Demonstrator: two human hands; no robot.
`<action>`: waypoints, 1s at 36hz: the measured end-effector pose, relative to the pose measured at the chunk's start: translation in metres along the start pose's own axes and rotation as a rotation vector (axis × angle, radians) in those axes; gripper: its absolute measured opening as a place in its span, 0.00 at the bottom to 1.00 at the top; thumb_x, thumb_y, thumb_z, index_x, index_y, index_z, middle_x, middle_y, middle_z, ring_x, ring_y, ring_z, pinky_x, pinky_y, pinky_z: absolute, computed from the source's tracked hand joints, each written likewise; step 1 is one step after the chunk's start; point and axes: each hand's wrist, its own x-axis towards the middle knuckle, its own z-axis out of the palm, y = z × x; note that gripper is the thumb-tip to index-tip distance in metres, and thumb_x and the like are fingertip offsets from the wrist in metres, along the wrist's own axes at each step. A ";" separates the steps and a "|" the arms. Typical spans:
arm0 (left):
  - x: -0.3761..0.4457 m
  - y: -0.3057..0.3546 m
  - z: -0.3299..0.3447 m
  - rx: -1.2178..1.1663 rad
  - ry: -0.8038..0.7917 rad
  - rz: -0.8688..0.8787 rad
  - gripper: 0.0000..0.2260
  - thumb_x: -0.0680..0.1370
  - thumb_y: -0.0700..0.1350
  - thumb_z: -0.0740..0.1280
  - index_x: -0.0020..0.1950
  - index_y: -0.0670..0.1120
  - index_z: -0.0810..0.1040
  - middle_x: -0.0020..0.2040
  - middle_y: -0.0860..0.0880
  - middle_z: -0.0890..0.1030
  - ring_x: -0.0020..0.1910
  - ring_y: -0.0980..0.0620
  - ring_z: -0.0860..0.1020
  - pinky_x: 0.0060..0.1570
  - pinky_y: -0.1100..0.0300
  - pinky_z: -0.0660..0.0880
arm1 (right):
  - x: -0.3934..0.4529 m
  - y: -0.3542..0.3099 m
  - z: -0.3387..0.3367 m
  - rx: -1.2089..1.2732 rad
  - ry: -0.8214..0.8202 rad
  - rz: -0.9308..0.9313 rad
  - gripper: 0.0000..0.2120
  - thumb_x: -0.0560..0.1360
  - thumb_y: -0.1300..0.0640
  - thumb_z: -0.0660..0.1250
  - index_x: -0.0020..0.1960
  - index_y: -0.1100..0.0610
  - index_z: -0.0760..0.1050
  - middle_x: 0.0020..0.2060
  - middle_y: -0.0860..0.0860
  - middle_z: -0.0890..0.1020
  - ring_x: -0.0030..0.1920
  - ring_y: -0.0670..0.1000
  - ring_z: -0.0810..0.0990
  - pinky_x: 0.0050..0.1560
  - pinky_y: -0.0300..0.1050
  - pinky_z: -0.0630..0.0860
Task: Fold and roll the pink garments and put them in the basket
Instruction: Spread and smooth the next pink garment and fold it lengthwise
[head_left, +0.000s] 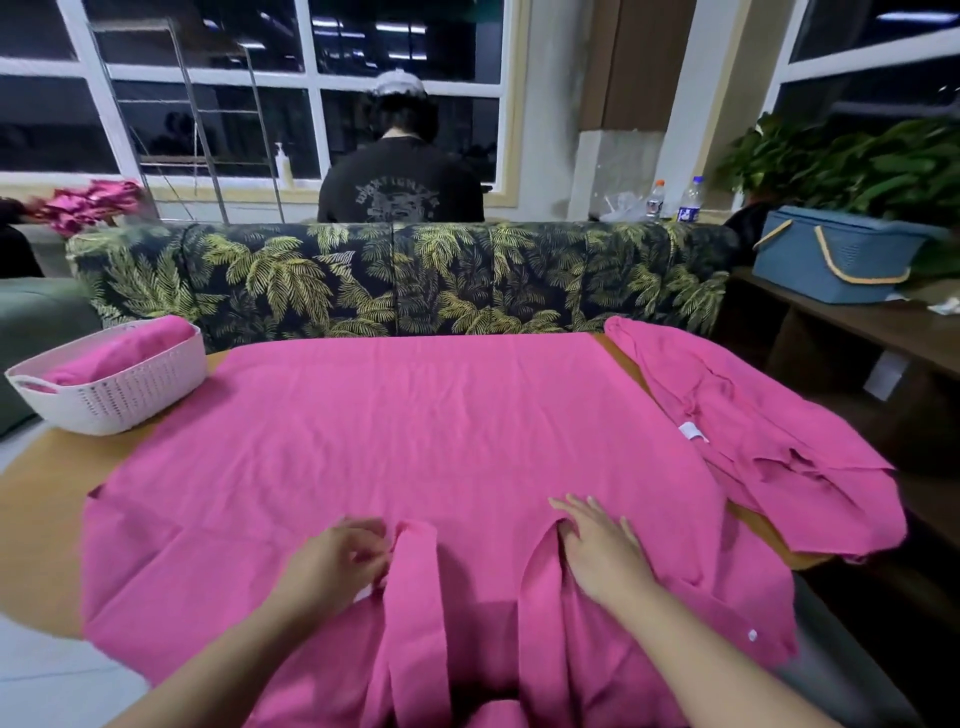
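Big pink garment (415, 431) spread flat across the table (41, 499), its near edge draping off toward the person, and both hands are on it. The left hand (337, 556) pinches the edge of one strap (415, 577) between curled fingers, while the right hand (597, 545) lies spread and flat, pressing the cloth beside the other strap (540, 597). This fabric looks thin, soft and limp (it will sag and slide rather than hold a crease), so I'd take it by the strap and hem corners and smooth as it folds. A second pink garment (753, 431) lies crumpled at the right, with a small white tag (690, 430) too small to read. The white basket (119, 395) at the far left already holds pink cloth. No brand or lettering is legible on the task's things.
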 end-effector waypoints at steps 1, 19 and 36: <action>0.000 0.004 0.000 -0.108 0.056 0.035 0.09 0.75 0.55 0.66 0.40 0.53 0.80 0.50 0.56 0.83 0.49 0.63 0.78 0.49 0.65 0.72 | -0.001 -0.003 -0.003 0.084 0.046 0.011 0.21 0.83 0.55 0.51 0.75 0.44 0.60 0.76 0.43 0.58 0.77 0.46 0.50 0.75 0.53 0.46; 0.140 0.099 -0.142 -0.493 0.556 0.073 0.06 0.82 0.42 0.60 0.46 0.41 0.70 0.37 0.44 0.74 0.29 0.48 0.74 0.24 0.55 0.77 | 0.133 -0.087 -0.094 0.658 0.454 -0.085 0.23 0.81 0.44 0.48 0.73 0.46 0.64 0.73 0.50 0.68 0.74 0.56 0.63 0.72 0.62 0.60; 0.319 -0.025 -0.165 -0.069 0.725 -0.020 0.10 0.77 0.37 0.52 0.42 0.39 0.72 0.39 0.40 0.73 0.53 0.33 0.70 0.63 0.38 0.65 | 0.327 -0.041 -0.119 0.390 0.580 0.259 0.23 0.82 0.59 0.53 0.77 0.53 0.58 0.77 0.53 0.55 0.77 0.54 0.54 0.73 0.58 0.58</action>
